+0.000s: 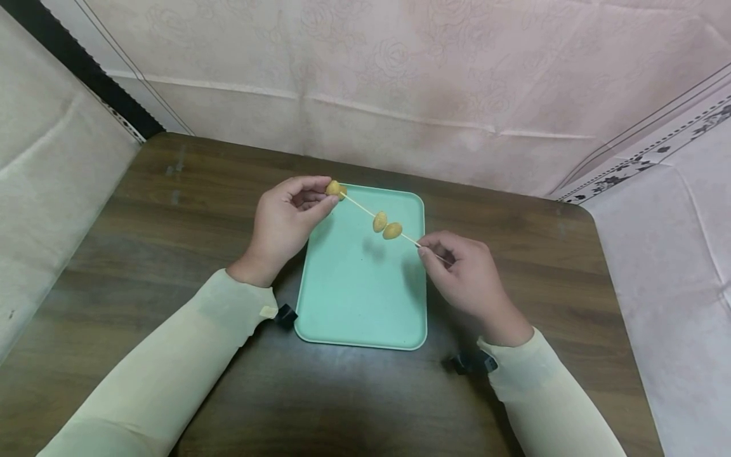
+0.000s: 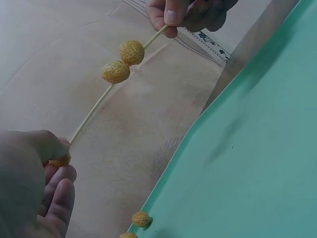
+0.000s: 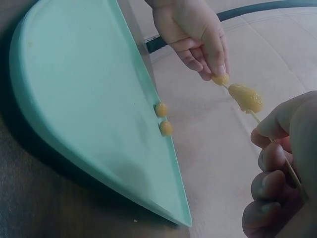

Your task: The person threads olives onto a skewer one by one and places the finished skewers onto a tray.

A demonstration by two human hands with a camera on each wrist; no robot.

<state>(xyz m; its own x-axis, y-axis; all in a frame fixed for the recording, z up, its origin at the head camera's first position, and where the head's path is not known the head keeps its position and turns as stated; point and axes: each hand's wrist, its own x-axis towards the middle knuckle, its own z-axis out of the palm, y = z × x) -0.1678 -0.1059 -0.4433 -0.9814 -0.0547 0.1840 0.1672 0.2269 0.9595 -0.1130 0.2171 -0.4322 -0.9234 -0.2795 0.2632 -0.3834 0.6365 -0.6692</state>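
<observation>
A thin wooden skewer (image 1: pixel 358 205) slants above the tray, with two yellow, wrinkled, roundish fruits (image 2: pixel 116 72) threaded side by side along it. My right hand (image 1: pixel 465 273) pinches its lower end between thumb and fingers. At the other end, my left hand (image 1: pixel 285 222) pinches a third yellow fruit (image 3: pixel 221 79) against the skewer tip; how deep the tip goes in is hidden. Below lies a light green tray (image 1: pixel 365 304), where two more loose fruits (image 3: pixel 163 119) sit by its far edge.
The tray rests on a brown wooden table (image 1: pixel 228 393). Pale patterned cloth (image 1: pixel 394 70) hangs behind the table, with more white cloth at both sides. Black wrist cameras (image 1: pixel 285 316) are strapped at both sleeves.
</observation>
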